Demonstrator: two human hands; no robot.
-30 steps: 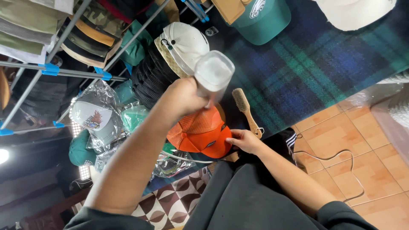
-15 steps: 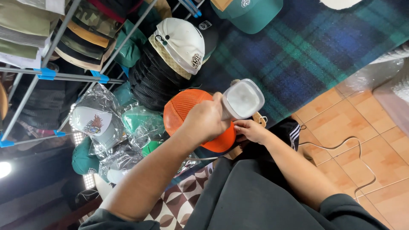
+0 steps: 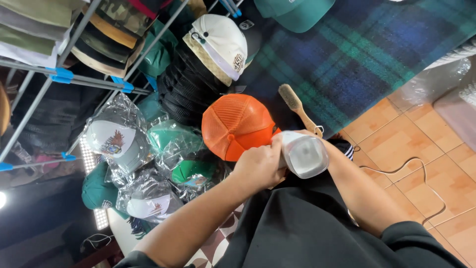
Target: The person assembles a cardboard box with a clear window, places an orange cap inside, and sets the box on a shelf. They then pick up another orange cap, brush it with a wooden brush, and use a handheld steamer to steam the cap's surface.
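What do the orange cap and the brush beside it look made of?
Orange cap: back panels look like open synthetic mesh with a visible grid, matte; front panel smoother, probably fabric. Brush: pale wooden handle and back, unvarnished-looking, with tan bristles, fibre unclear.

Cap stockroom or shop: stacked caps [image 3: 183, 94], bagged caps [image 3: 111, 141] (plastic-wrapped), metal rack [image 3: 74, 79].

Right hand [image 3: 317, 135] mostly behind white bottle [image 3: 303, 155]

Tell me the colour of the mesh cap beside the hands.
Orange mesh cap, best seen in the head view.
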